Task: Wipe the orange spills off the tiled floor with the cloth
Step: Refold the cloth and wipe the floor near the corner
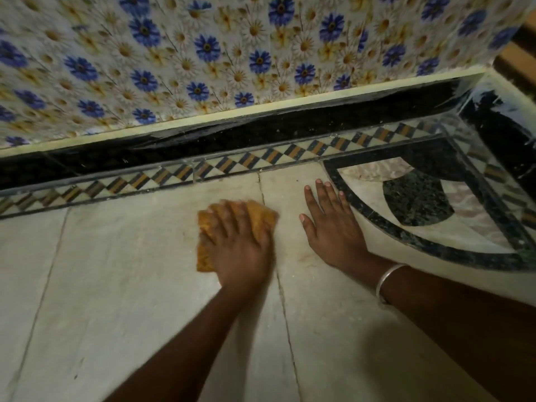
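An orange cloth [207, 227] lies flat on the pale tiled floor [116, 271] near the middle of the view. My left hand [240, 245] presses down on it with spread fingers and is blurred by motion. My right hand [330, 224] rests flat on the floor just right of the cloth, fingers straight, with a silver bangle [385, 281] on the wrist. A faint orange-brown stain [301, 258] shows on the tile between the two hands.
A wall of blue and yellow flower tiles [232, 53] rises ahead, above a black skirting [232, 137] and a checkered border strip [261, 159]. A dark curved marble inlay [414, 198] fills the floor at the right. Tile joints run across the pale floor.
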